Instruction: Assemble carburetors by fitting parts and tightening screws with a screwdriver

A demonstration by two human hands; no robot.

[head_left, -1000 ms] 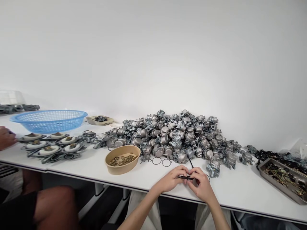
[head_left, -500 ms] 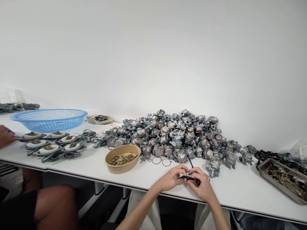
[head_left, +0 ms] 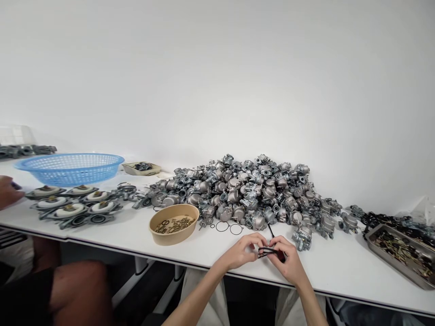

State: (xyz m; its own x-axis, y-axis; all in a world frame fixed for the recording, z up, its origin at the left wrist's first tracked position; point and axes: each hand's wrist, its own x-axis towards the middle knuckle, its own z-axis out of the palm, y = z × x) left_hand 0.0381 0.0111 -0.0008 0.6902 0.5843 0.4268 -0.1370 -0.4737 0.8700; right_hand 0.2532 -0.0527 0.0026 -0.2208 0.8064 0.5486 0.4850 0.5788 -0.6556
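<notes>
Between my two hands, at the table's front edge, are thin black rings (head_left: 267,250). My left hand (head_left: 245,250) pinches their left side with thumb and fingertips. On the other side my right hand (head_left: 284,257) has its fingers closed round them, and a dark thin rod (head_left: 271,230) sticks up beyond its fingertips; whether that hand holds the rod is unclear. Behind the hands lies a large pile of grey metal carburetor-like parts (head_left: 238,192). Two larger thin rings (head_left: 222,226) and a tiny one lie flat in front of the pile.
A tan oval bowl (head_left: 174,225) holds small brass pieces. Left are white-ringed metal parts (head_left: 70,211), a blue basket (head_left: 71,169) and another person's hand (head_left: 9,192). A metal tray (head_left: 401,256) of small parts stands at right, beside black parts (head_left: 387,225).
The black rings between my hands have tilted and spread, so their loops show more openly. My hands have stayed in nearly the same place.
</notes>
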